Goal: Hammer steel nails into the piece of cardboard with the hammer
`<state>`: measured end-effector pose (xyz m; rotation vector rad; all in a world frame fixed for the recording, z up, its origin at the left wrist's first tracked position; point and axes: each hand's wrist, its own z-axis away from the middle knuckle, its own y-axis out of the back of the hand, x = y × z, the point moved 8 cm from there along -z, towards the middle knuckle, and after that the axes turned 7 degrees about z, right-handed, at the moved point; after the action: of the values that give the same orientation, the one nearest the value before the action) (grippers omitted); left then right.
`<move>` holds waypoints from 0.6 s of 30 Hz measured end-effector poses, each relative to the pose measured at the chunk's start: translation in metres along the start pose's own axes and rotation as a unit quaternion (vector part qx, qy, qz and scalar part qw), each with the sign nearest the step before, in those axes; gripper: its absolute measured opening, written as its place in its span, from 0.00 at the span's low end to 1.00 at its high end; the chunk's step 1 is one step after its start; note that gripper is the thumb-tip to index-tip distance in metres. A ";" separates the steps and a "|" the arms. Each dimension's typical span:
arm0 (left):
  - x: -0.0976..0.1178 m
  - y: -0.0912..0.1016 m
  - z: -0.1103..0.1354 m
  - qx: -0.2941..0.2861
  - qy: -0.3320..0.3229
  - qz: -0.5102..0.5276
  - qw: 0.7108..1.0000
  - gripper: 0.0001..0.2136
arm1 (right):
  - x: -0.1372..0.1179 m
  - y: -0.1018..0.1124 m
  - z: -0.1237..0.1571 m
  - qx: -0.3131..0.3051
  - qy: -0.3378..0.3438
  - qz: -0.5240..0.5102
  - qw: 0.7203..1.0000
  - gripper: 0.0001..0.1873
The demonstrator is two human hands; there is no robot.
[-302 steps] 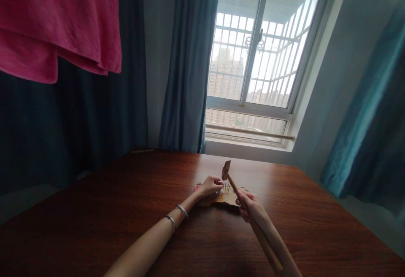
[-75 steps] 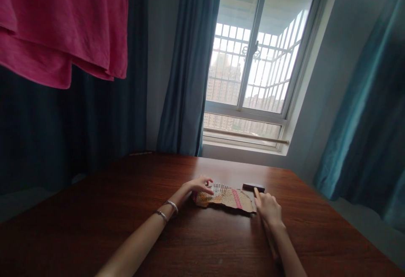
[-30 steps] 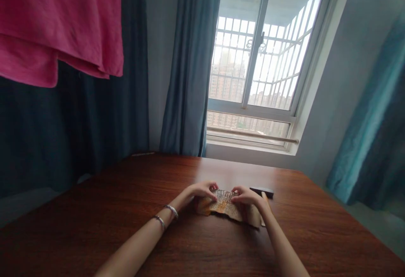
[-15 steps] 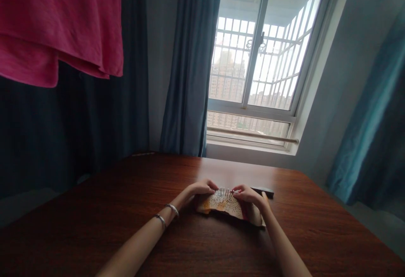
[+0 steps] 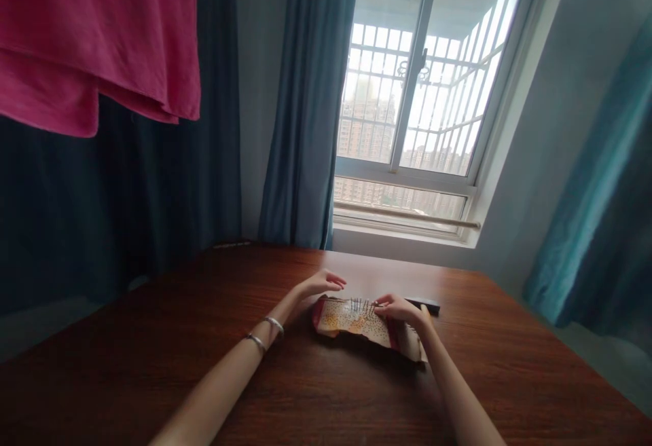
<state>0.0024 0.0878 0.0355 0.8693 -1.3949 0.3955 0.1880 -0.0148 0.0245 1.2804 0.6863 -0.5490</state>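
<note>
Nearest, two forearms (image 5: 219,388) lie over the brown desk (image 5: 326,398), and the left wrist has two bracelets (image 5: 274,326). Beyond them, in the middle part of the desk, is the spotted piece (image 5: 359,325), with a row of thin nails (image 5: 359,305) standing up from its rear part, some of them tilted. Its front edge is uneven and casts shadow, and its right end bends down. I judge it to be light and rather bendable, and I would take it by the two short ends, because the nails may prick or loosen if one presses there. The right hand (image 5: 398,309) is at the right end of the row, with thumb and finger close together; whether a nail is pinched between them, I cannot tell. The left hand (image 5: 322,284) is released, its fingers loosely bent, just above the rear left corner, apart from the nails. Behind the right hand lies a hammer (image 5: 428,306), partly covered by it, so backward movement on that side seems more limited than on the left. The desk's side edges are well apart from the piece; its far edge runs before the curtain (image 5: 305,127) and the window (image 5: 406,93).
</note>
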 end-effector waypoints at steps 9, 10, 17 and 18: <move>-0.036 0.078 0.010 0.286 0.031 0.024 0.957 0.12 | -0.017 0.048 0.040 0.045 0.013 -0.097 0.994 0.25; -0.039 0.074 0.010 0.290 0.039 0.013 0.956 0.11 | -0.009 0.060 0.046 0.067 -0.001 -0.119 0.991 0.25; -0.039 0.044 0.005 0.274 0.045 -0.088 0.957 0.09 | 0.102 0.147 0.108 0.283 -0.147 -0.162 0.934 0.22; -0.038 0.041 0.004 0.272 0.042 -0.093 0.957 0.09 | 0.116 0.156 0.121 0.299 -0.157 -0.162 0.927 0.21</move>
<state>-0.0361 0.1201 0.0113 1.4049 -1.1232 0.6795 0.3970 -0.0997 0.0620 1.5978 0.4719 -1.2791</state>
